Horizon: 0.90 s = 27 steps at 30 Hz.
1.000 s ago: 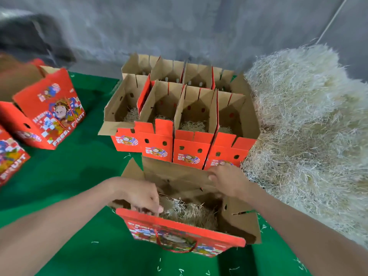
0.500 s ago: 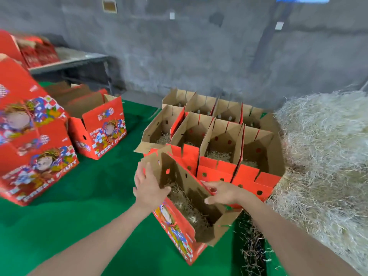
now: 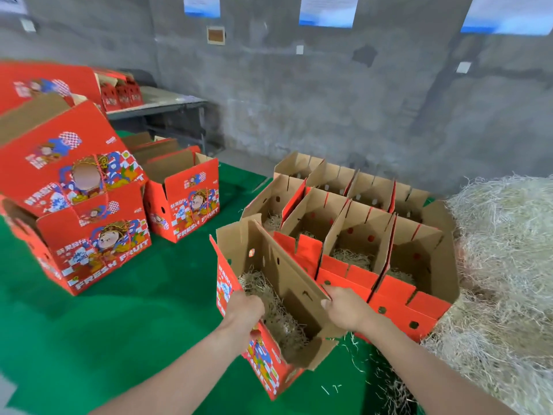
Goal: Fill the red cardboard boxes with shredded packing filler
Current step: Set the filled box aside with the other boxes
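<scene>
Held box (image 3: 266, 363): red printed corrugated card, brown inside, tilted, just before the row of open boxes (image 3: 362, 235) on the green mat (image 3: 119, 324).
Left hand (image 3: 247, 307): curled over its red wall.
Right hand (image 3: 344, 310): pinching its brown flap.
Filler (image 3: 281, 319): pale wiry shreds lining its bottom; loose heap (image 3: 505, 265) at right.

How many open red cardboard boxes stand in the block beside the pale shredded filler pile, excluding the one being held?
8. Four form the front row, nearest the held red cardboard box; four form the back row, toward the grey wall. More could be hidden behind.
</scene>
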Available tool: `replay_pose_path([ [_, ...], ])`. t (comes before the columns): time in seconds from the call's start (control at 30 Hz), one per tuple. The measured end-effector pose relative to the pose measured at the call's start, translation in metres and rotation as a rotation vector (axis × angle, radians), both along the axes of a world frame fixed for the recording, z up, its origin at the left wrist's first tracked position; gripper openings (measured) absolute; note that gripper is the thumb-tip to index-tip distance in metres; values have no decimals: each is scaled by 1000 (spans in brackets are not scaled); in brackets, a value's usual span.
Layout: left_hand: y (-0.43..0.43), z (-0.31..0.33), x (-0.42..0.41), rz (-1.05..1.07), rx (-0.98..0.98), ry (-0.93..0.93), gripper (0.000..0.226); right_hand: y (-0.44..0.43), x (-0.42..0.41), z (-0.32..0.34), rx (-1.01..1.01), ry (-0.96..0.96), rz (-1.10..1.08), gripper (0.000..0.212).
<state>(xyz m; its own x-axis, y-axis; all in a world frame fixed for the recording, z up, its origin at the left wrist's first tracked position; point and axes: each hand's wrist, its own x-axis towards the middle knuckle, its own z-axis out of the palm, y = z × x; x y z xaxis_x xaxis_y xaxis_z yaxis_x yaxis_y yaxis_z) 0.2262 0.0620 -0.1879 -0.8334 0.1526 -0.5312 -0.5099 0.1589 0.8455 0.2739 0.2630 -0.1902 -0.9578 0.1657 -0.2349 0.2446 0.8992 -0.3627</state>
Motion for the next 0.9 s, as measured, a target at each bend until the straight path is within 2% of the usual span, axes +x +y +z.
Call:
replay_pose_path([
  [0.17,-31,40,-23,143,46,134,52,-46,-51,30,-134,84,15,29],
  [0.27,-53,56,-42,168,0,303,67,-79,-80,38,-304,78,-92,33],
  [0.4,-80,78,-82,96,42,502,72,-110,-115,40,-771,132,-425,35],
  [0.5,-100,88,-128,6,81,638,74,-123,-151,52,-1096,246,-672,21],
  [0.57,-107,84,-148,-57,25,759,82,-126,-168,57,-1304,275,-776,12],
  [0.63,-112,71,-182,-72,-85,875,80,-134,-199,56,-1468,324,-795,21],
  [0.7,-112,58,-223,-10,-157,936,60,-143,-235,51,-1451,409,-798,31],
  [0.77,-109,45,-266,43,-146,885,45,-149,-270,42,-1382,469,-816,37],
  [0.9,-95,25,-343,-58,-122,919,42,-142,-336,27,-1361,479,-944,49],
])
